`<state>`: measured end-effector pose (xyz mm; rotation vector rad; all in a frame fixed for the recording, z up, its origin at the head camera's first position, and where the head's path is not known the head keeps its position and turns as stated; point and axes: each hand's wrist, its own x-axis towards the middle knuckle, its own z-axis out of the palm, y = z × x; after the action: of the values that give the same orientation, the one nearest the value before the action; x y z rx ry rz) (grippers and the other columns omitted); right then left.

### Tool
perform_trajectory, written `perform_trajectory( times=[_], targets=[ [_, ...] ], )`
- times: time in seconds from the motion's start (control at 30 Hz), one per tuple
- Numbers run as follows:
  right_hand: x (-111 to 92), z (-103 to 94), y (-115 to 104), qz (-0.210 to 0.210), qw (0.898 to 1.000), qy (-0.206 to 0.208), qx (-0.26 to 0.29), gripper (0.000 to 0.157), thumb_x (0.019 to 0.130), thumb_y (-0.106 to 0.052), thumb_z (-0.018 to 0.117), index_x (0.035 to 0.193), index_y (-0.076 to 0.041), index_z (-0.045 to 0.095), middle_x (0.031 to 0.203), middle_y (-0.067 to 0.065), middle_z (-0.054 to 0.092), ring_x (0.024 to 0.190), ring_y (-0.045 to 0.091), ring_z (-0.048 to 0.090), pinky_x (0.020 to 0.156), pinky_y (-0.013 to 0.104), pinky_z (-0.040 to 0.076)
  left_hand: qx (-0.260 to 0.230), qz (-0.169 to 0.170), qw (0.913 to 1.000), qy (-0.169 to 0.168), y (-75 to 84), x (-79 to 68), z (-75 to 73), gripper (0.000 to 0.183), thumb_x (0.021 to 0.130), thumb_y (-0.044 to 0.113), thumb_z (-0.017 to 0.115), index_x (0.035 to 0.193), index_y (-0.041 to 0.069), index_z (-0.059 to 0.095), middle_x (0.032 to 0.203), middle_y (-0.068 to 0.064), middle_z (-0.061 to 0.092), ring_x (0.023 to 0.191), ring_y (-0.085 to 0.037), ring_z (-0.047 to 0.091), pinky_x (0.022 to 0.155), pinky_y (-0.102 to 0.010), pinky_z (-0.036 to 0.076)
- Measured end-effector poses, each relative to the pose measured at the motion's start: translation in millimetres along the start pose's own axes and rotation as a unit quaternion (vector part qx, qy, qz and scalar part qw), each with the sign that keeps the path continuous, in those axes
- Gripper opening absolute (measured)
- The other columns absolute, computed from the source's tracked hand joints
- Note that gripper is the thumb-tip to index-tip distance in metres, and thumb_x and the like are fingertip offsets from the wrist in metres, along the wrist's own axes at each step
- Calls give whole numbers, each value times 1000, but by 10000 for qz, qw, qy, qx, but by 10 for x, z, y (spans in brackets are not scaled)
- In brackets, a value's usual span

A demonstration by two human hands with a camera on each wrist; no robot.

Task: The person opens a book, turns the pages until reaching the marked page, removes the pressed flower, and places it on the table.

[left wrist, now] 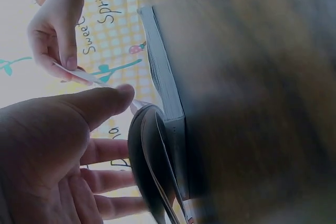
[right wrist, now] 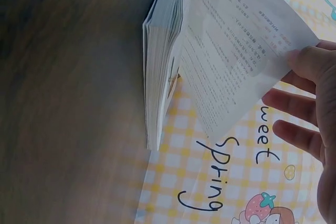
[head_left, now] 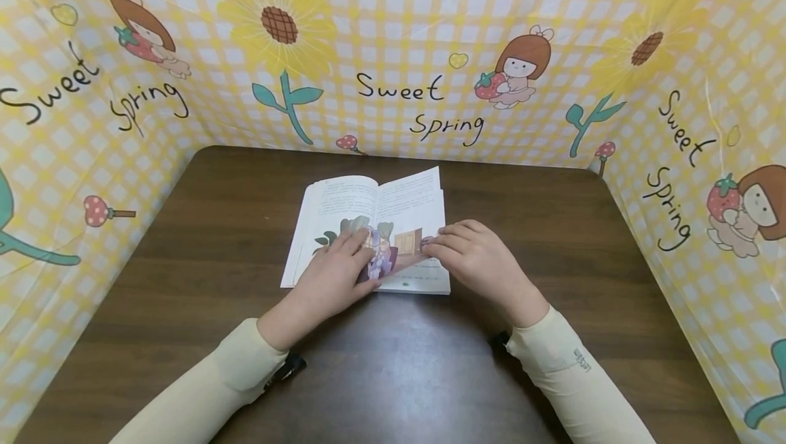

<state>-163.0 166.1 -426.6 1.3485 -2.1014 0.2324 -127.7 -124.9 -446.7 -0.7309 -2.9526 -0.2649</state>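
An illustrated book (head_left: 344, 191) lies spread on the brown table, with printed text above a coloured picture. My left hand (head_left: 334, 267) rests across the lower left page and the inner fold, its fingers straight. At the book's right side, my right hand (head_left: 475, 256) pinches the outer edge of a single page (head_left: 414, 195). In the right wrist view that page (right wrist: 236, 51) stands raised off the thick block of pages (right wrist: 163, 66), held between thumb and fingers. The left wrist view shows the left thumb beside the fold and the curved left pages (left wrist: 149, 156).
The dark wooden table (head_left: 215, 226) surrounds the book. A yellow checked cloth (head_left: 393, 35) with sunflowers, cartoon girls and "Sweet Spring" lettering stands as walls at the back and both sides. Dark straps (head_left: 285, 369) show at the wrists, under pale sleeves.
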Motion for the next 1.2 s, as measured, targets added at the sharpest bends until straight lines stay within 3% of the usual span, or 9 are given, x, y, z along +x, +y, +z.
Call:
perform_trajectory(
  times=[0.17, 0.33, 0.43, 0.6, 0.77, 0.97, 1.2],
  targets=[
    [20, -11, -11, 144, 9998, 123, 79, 21, 95, -8, 70, 114, -11, 77, 111, 2, 78, 104, 25, 72, 97, 44, 54, 40, 98, 9998, 175, 9, 1, -5, 75, 89, 43, 77, 151, 11, 50, 164, -17, 35, 145, -39, 42, 103, -65, 46],
    [27, -42, 12, 781, 9960, 237, 368, 30, 94, -8, 71, 123, -11, 73, 118, 3, 75, 112, 25, 69, 102, 44, 50, 204, 99, 9985, 502, 12, -5, 4, 97, 89, 36, 76, 165, 14, 18, 166, -20, 27, 148, -40, 37, 103, -69, 43],
    [19, -52, 40, 1086, 9921, 432, 461, 34, 92, -7, 73, 125, -10, 72, 119, 5, 75, 111, 25, 69, 100, 44, 50, 331, 90, 9967, 742, 4, -4, 15, 104, 89, 30, 75, 166, 15, 7, 169, -22, 17, 151, -43, 30, 104, -72, 39],
    [-3, -47, 77, 1392, 9880, 518, 432, 33, 91, -8, 73, 124, -10, 73, 118, 5, 74, 109, 26, 69, 96, 44, 52, 602, 118, 9922, 1082, -3, -11, 11, 118, 81, 28, 83, 166, 17, 2, 171, -20, -8, 156, -45, 8, 111, -78, 22],
    [-22, -32, 98, 1605, 9855, 410, 365, 32, 92, -9, 71, 124, -11, 72, 119, 4, 74, 109, 25, 69, 95, 44, 52, 1008, 364, 9864, 1249, -31, -15, -2, 111, 81, 26, 80, 166, 21, 10, 172, -15, -13, 158, -42, -3, 115, -78, 5],
    [-29, -38, 104, 1846, 9819, 188, 370, 31, 94, -12, 69, 125, -12, 72, 122, 3, 72, 111, 23, 68, 95, 44, 52, 1265, 480, 9855, 1027, -79, -28, -26, 101, 82, 28, 77, 165, 23, 20, 173, -12, -8, 159, -39, -6, 115, -76, -4],
    [-41, -39, 122, 2052, 9780, -101, 358, 32, 93, -16, 72, 126, -14, 71, 126, 3, 71, 113, 24, 67, 94, 46, 52, 927, 238, 9953, 122, -123, -26, -99, 108, 85, 36, 77, 167, 23, 8, 173, -6, -12, 159, -33, -12, 118, -71, -11]
  ],
)
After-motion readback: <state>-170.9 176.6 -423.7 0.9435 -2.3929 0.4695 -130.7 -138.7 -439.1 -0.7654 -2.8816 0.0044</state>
